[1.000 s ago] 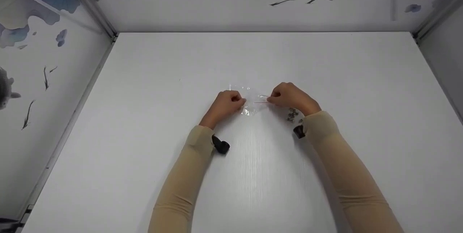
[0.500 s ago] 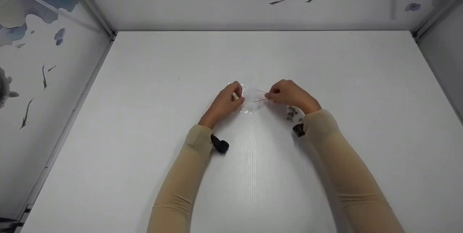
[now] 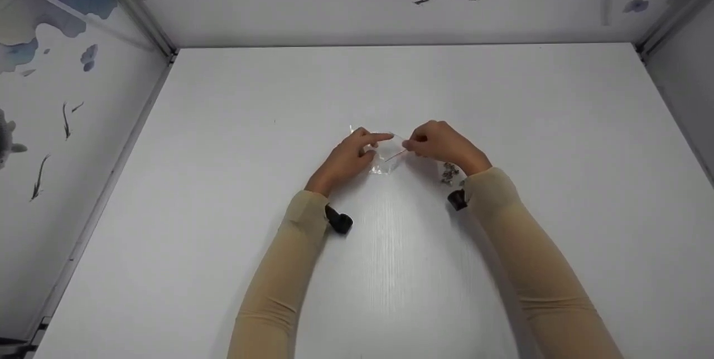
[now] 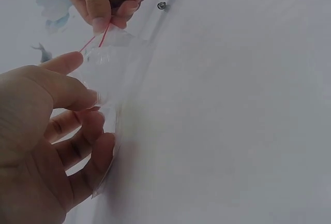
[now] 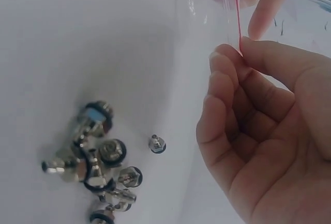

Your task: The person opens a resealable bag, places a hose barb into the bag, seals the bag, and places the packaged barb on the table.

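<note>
A clear plastic bag [image 3: 384, 167] with a red line along its mouth is held between both hands above the white table. My right hand [image 3: 446, 146] pinches the mouth's right end between thumb and fingertips, as the right wrist view also shows at the red line [image 5: 237, 12]. With thumb and curled fingers, my left hand [image 3: 348, 159] grips the bag's left side [image 4: 106, 76], its index finger stretched out at the mouth. In the left wrist view the red-edged mouth stands parted.
Several small metal fittings with black rings [image 5: 98, 167] lie in a pile beside my right wrist; one fitting [image 5: 157, 144] lies apart. White panels with fish prints [image 3: 357, 8] border the table [image 3: 251, 97] at the back and left.
My left hand's index finger has straightened out toward the bag's mouth. My right hand has shifted slightly left, still pinching the bag, and the red line now slants more.
</note>
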Demonstrator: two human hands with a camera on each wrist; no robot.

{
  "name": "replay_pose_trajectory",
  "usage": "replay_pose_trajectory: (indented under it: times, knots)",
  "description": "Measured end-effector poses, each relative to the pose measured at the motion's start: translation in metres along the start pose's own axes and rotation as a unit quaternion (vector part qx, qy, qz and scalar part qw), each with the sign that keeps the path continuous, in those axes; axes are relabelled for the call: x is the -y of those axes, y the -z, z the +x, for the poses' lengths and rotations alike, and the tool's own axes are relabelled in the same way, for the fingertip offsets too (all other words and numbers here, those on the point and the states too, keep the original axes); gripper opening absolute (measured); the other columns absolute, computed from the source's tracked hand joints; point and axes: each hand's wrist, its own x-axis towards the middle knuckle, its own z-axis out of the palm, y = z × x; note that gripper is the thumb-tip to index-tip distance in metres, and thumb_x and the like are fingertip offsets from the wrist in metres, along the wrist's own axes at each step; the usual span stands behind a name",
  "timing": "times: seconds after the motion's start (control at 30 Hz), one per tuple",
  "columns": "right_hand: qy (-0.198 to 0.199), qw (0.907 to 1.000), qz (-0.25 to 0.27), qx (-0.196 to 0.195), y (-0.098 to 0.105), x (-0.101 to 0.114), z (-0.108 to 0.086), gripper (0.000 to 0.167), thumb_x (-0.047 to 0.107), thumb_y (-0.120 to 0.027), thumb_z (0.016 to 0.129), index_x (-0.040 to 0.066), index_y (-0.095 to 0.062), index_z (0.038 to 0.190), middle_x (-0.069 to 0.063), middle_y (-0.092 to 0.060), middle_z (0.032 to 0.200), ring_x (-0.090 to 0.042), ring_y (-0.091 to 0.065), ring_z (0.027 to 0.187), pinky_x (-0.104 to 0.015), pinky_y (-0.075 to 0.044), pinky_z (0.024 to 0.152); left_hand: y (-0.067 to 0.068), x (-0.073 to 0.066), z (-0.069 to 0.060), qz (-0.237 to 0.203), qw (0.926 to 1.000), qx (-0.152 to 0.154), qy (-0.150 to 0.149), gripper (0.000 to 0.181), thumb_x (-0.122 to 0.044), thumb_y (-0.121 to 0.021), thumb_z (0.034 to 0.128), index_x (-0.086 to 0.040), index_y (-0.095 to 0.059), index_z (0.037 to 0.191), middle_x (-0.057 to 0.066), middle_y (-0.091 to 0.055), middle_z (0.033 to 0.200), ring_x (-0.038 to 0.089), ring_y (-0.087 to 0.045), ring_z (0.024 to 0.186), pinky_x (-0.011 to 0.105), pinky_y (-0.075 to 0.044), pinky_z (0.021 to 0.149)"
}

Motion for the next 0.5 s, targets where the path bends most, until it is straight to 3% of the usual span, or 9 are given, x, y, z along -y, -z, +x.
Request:
replay_pose_trajectory:
  times: [0.27, 0.37, 0.5]
  knots:
    - [0.006, 0.9999, 0.006, 0.007, -0.0008, 0.0019, 0.0022, 0.031, 0.03, -0.056, 0.097, 0.003, -0.071, 0.099, -0.011, -0.067, 0.088, -0.018, -0.057, 0.074, -0.028, -0.045, 0.064, -0.0001, 0.0009, 0.0034, 0.019, 0.9996, -0.009, -0.018, 0.044, -0.008, -0.047, 0.0971, -0.024, -0.055, 0.137, 0.007, -0.056, 0.108, 0.015, -0.042, 0.072, 0.026, -0.037, 0.067]
    - [0.012, 0.9999, 0.005, 0.005, -0.0016, 0.0024, 0.0026, 0.031, 0.029, -0.056, 0.097, 0.003, -0.072, 0.098, -0.01, -0.067, 0.087, -0.018, -0.055, 0.072, -0.028, -0.044, 0.064, -0.0004, 0.0006, 0.0034, 0.011, 0.9997, -0.011, -0.017, 0.039, -0.018, -0.056, 0.0975, -0.021, -0.055, 0.137, 0.006, -0.057, 0.106, 0.014, -0.043, 0.074, 0.026, -0.037, 0.068]
    - [0.013, 0.9999, 0.0, 0.011, -0.0025, 0.0025, 0.0031, 0.03, 0.029, -0.055, 0.097, 0.003, -0.072, 0.1, -0.01, -0.067, 0.088, -0.018, -0.055, 0.073, -0.029, -0.044, 0.064, -0.0009, -0.0016, 0.0031, -0.009, 0.9999, -0.011, 0.0, 0.054, -0.033, -0.071, 0.0866, -0.02, -0.055, 0.136, 0.004, -0.057, 0.104, 0.016, -0.045, 0.078, 0.027, -0.038, 0.07]
